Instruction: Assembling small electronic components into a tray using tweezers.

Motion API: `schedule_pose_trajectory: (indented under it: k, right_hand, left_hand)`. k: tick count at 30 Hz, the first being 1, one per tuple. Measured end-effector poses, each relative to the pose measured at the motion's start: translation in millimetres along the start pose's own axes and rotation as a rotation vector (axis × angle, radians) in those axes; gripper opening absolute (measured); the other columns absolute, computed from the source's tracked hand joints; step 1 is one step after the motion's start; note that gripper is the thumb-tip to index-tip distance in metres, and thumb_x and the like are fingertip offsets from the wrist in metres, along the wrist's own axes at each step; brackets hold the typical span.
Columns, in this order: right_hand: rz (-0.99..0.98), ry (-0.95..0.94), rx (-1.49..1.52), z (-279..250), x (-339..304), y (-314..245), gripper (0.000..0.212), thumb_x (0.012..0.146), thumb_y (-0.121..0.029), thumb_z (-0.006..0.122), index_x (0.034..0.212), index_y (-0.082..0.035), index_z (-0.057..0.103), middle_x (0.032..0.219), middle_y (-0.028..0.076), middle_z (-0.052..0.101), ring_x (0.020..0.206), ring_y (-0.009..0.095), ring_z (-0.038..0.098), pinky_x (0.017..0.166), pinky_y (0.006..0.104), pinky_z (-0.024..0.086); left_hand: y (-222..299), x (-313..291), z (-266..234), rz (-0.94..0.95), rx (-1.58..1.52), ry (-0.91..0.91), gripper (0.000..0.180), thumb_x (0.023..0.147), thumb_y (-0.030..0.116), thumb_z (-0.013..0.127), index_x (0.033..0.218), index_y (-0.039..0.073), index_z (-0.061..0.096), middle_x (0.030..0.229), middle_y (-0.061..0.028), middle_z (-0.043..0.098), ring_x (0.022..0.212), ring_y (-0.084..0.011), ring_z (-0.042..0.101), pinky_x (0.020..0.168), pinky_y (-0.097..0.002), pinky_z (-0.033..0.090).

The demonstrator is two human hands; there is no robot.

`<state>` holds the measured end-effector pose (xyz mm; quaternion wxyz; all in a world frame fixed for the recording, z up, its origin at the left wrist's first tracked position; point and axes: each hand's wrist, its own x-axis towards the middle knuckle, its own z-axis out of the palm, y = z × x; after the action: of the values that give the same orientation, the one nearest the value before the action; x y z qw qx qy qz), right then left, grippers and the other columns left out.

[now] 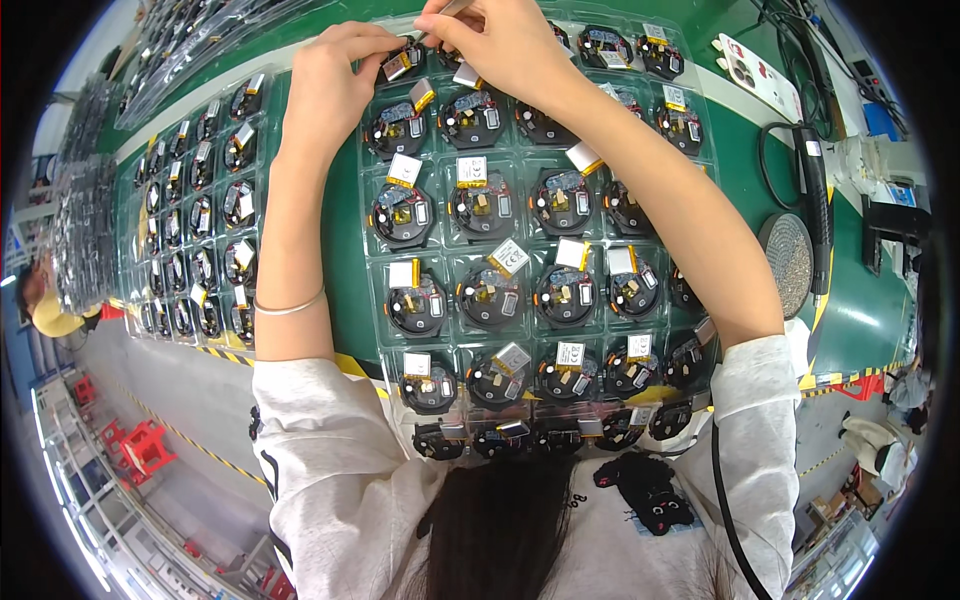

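Observation:
At the far left corner of the clear plastic tray [447, 250], my left hand [338, 75] has its thumb and fingers closed at the edge of a round black watch housing [401, 63]. A small silver battery lies over that housing. My right hand [500, 45] pinches a thin metal tool [456, 7], which looks like tweezers; its tip is hidden near the left fingertips. Rows of similar housings [472, 118] fill the tray, with circuit boards showing inside. Most have a silver-white battery [471, 171] with a yellow end sticking out.
Another filled tray [215, 205] lies to the left, beside tall stacks of clear trays [88, 215]. On the right are a phone in a white case [757, 75], a black-handled tool with a cable [813, 200] and a round grainy pad [786, 265]. The table mat is green.

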<state>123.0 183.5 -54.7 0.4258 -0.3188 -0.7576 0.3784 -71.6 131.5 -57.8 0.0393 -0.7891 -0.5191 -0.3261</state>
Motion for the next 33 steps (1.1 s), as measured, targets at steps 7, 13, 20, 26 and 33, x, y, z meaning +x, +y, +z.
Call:
schedule_pose_trajectory:
  k: [7,13,20,26,33]
  right_hand:
    - [-0.054,0.020,-0.012,2.9,1.0,4.5,0.018,0.090,-0.013,0.064,0.089,0.005,0.066,0.074,0.018,0.067,0.065,0.029,0.064,0.061,0.0352,0.048]
    - [-0.007,0.021,-0.022,1.6,0.0,2.5,0.019,0.091,-0.014,0.064,0.089,0.005,0.066,0.074,0.017,0.067,0.065,0.028,0.064,0.061,0.0353,0.047]
    - [0.083,0.013,-0.007,2.0,-1.0,-4.4,0.020,0.092,-0.016,0.064,0.088,0.004,0.065,0.073,0.013,0.067,0.063,0.022,0.063,0.060,0.0330,0.047]
    - [0.098,0.081,0.254,4.1,-1.3,1.1,0.020,0.096,-0.017,0.061,0.091,0.003,0.062,0.074,0.007,0.067,0.065,0.015,0.061,0.062,0.0277,0.049]
    - [0.115,0.166,0.453,-18.7,16.2,-6.9,0.026,0.101,-0.024,0.056,0.094,0.001,0.063,0.081,0.006,0.066,0.070,0.011,0.058,0.065,0.0254,0.047]
  left_hand:
    - [-4.6,0.4,1.8,0.063,0.087,-0.044,0.026,0.078,-0.005,0.068,0.100,0.007,0.075,0.098,-0.0067,0.071,0.090,-0.0259,0.068,0.079,-0.0336,0.054]
    - [-5.0,0.5,2.7,0.104,0.099,-0.054,0.025,0.077,-0.007,0.067,0.098,0.005,0.074,0.092,-0.0084,0.067,0.086,-0.0278,0.065,0.075,-0.0366,0.052]
    - [0.3,-3.0,2.3,0.111,0.125,-0.036,0.029,0.076,-0.010,0.062,0.098,0.005,0.074,0.087,-0.0100,0.064,0.084,-0.0294,0.062,0.075,-0.0396,0.050]
    - [1.4,-3.8,-1.0,0.144,0.175,-0.065,0.030,0.076,-0.010,0.060,0.100,0.004,0.073,0.086,-0.0099,0.063,0.086,-0.0290,0.060,0.076,-0.0406,0.049]
    - [10.5,-5.1,-12.7,0.119,0.185,-0.120,0.029,0.081,-0.007,0.059,0.105,0.004,0.071,0.094,-0.0110,0.065,0.092,-0.0309,0.061,0.081,-0.0398,0.050]
